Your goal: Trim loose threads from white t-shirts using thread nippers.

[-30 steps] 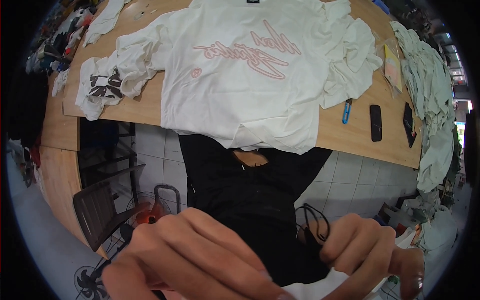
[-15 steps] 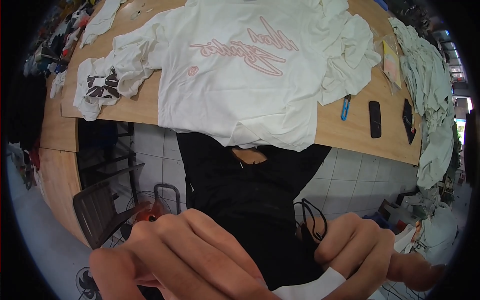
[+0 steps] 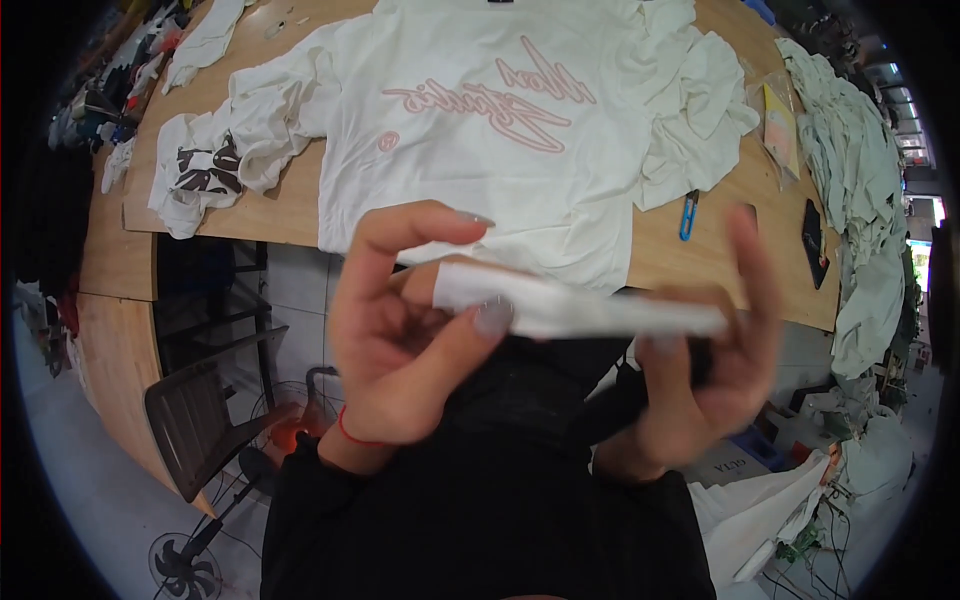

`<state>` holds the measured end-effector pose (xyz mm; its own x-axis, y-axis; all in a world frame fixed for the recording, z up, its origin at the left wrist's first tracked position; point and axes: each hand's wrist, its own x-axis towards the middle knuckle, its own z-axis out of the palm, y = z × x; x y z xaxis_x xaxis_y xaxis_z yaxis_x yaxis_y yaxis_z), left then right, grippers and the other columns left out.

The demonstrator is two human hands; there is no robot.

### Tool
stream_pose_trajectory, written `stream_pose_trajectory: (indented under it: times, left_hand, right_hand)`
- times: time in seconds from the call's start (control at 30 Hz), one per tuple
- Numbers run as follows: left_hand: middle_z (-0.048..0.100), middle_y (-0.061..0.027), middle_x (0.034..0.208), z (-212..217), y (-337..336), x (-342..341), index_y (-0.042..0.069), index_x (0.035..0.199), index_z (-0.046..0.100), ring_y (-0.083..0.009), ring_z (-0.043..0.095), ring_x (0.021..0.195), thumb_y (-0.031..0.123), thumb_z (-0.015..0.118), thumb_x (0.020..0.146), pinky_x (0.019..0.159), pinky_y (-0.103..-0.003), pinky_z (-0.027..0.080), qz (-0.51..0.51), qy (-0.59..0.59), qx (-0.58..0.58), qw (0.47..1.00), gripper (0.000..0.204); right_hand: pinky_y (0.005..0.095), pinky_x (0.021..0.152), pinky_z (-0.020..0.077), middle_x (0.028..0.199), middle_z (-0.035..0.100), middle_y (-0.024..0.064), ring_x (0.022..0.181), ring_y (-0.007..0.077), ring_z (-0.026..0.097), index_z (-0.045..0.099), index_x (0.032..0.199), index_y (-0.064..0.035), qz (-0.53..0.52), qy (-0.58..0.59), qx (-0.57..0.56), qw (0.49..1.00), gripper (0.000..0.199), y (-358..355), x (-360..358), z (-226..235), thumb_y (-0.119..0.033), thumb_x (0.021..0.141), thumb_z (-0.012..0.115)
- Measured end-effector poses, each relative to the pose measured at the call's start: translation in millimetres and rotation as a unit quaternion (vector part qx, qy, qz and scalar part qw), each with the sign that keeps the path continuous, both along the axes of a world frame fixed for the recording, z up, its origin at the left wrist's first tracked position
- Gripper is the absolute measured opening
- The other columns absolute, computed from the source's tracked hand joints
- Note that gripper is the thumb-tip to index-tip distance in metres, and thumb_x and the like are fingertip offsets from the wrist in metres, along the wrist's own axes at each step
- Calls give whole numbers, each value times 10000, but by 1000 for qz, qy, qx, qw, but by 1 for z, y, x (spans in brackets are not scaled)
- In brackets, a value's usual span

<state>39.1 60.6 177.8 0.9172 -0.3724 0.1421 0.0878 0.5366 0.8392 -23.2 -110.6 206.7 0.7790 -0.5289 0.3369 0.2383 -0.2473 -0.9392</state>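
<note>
Pale wooden planks make up the long work surface (image 3: 280,215), which bends away toward the upper rim over a grey tiled floor. One large white T-shirt with pink script lettering (image 3: 480,120) lies spread flat on it, its hem hanging just past the near edge. Left of it sits one smaller crumpled white garment with a dark brown print (image 3: 205,170), and a heap of pale greenish cloth (image 3: 850,180) runs down the right side. One blue clip-like tool (image 3: 689,214) and one flat black rectangular object (image 3: 812,242) lie on the bare wood to the right, well apart from the shirt. One dark slatted chair (image 3: 200,420) stands under the surface at lower left, with one floor fan (image 3: 185,570) near the bottom rim.

Close to the camera, one narrow folded white strip of paper or cloth (image 3: 580,305) is held level between two hands. Left hand (image 3: 400,330) fingers are pinched on its left end, thumb over the top. Right hand (image 3: 700,360) is blurred; its fingers curl about the strip's right end, but the exact grip cannot be told
</note>
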Motion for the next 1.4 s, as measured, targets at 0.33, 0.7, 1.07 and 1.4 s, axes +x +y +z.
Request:
stream_pose_trajectory:
  times: [0.33, 0.7, 1.07, 1.4]
  left_hand:
    - [748, -265, 1155, -23, -3, 5, -4, 1355, 414, -189, 739, 1022, -87, 614, 1010, 884, -269, 580, 36, -7, 122, 992, 407]
    - [715, -322, 1217, -31, -13, 2, -36, 1286, 411, -245, 736, 1122, -134, 583, 997, 887, -276, 608, 98, -181, 145, 968, 350]
    - [729, -333, 1169, -39, -18, 7, -29, 1209, 501, -388, 789, 951, -209, 689, 840, 807, -366, 652, 233, -442, 243, 832, 452]
    - [764, -250, 1141, -32, -21, 6, -12, 1064, 630, -351, 789, 993, -40, 722, 929, 817, -415, 657, 254, -508, 297, 768, 166]
  right_hand:
    - [219, 928, 473, 1060, 795, 136, 978, 77, 661, 568, 1449, 75, 75, 123, 95, 985, 519, -18, -3, -31, 64, 949, 708]
    - [212, 926, 491, 1126, 792, 204, 1003, 92, 681, 588, 1402, 76, 74, 121, 68, 988, 431, -15, -3, -24, 48, 983, 686]
    - [206, 720, 530, 1023, 819, 120, 808, 78, 717, 772, 1177, 30, 25, 95, -40, 994, 299, -7, -7, -23, 126, 903, 698]
    - [199, 695, 457, 887, 789, 68, 761, 64, 653, 799, 1125, 21, 26, 82, -59, 995, 253, 0, -5, -19, 72, 881, 757]
